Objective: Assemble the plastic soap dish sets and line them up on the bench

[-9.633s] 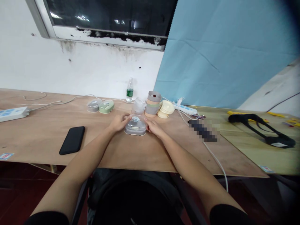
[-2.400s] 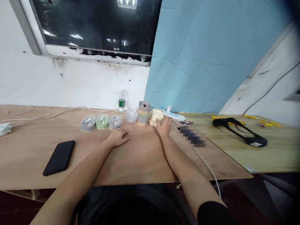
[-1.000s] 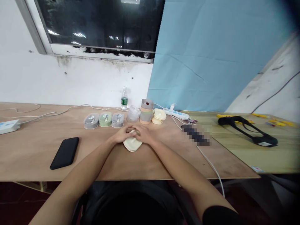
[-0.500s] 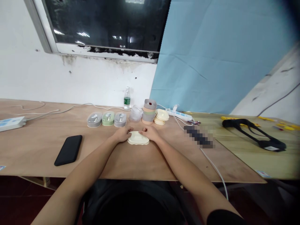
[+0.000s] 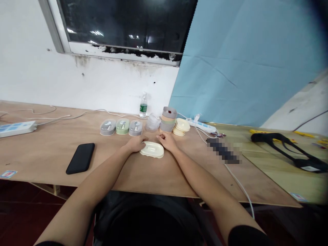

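A shallow cream plastic piece (image 5: 154, 150), oval with a molded middle, lies on the brown-covered table in front of me. My left hand (image 5: 135, 144) grips its left end, the thumb on the near side. My right hand (image 5: 168, 141) rests just off its upper right corner, fingers loosely bent and a little apart, with nothing visible in them. Behind my hands stand two grey boxes (image 5: 107, 128) (image 5: 135, 128) and a green box (image 5: 122, 127) with clear tops, a crumpled clear plastic bundle (image 5: 153, 122), a stack of coloured rings (image 5: 169, 118) and a stack of similar cream pieces (image 5: 182, 126).
A black phone (image 5: 80, 158) lies left of my forearm. A water bottle (image 5: 143, 105) stands by the wall. White power strips (image 5: 17, 129) (image 5: 202, 126) with cables sit at both sides. A blurred dark object (image 5: 222, 151) and a black strap-like item (image 5: 289, 152) lie to the right.
My right hand has let go of the cream piece and moved slightly away from it. The piece is turned a little, and the whole view has shifted slightly.
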A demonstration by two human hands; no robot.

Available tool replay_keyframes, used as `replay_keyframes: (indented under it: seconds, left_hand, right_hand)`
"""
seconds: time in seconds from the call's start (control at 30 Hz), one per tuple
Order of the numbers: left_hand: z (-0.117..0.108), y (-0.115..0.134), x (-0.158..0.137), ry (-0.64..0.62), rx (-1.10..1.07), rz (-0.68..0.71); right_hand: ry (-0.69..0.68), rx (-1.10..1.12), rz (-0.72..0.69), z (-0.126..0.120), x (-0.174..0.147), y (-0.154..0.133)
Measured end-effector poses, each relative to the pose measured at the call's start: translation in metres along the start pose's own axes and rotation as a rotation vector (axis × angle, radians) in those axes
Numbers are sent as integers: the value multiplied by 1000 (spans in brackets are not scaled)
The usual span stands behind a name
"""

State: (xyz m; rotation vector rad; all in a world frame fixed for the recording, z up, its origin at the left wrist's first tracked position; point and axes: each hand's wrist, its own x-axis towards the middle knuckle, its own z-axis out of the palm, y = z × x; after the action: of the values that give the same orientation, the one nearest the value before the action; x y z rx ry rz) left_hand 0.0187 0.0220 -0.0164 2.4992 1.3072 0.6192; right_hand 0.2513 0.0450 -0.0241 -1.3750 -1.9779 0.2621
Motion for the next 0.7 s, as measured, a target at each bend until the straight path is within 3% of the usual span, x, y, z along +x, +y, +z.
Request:
replay_keyframes:
  seconds: [0.17,0.57,0.7]
  left_hand:
    - [0,-2,0,-5,8,10]
    - [-2,-2,-1,1,-34,-18]
    - [-3,-4,-1,15,-32,2]
  right_hand:
    - [139,-43,21,0,23,-11]
    - [82,6,47,15,79,-4]
    - [200,133,48,10,76,-10]
